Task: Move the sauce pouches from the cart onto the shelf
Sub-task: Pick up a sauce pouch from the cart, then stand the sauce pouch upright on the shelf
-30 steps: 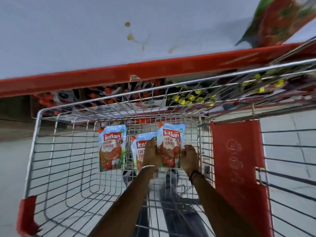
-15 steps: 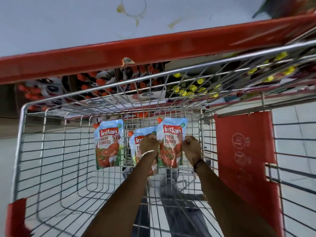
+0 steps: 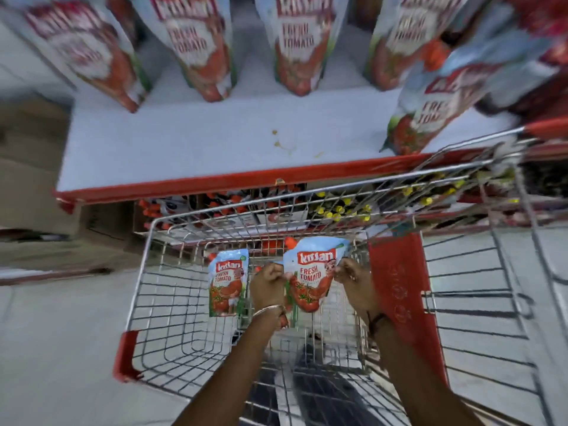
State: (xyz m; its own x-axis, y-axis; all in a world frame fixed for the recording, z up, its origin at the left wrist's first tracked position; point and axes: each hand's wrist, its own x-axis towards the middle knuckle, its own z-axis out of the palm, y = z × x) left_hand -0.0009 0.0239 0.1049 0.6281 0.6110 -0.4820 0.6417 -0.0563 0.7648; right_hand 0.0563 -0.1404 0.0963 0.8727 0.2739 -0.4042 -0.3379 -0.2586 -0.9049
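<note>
Up comes one pouch, higher than a moment ago, and now the shelf top shows too.

On the left, one sauce pouch leans on the far wall of the wire cart, not picked yet. Next, the left hand pinches one side of the lifted pouch, and the right hand pinches the other side, both squeezed tight on it. A third pouch may hide behind the left hand; I cannot tell. Keep both pinches firm, lift it clear over the cart's rim, and stand it on the bare white shelf, in line with the pouches already standing there, away from the yellow stain.
</note>
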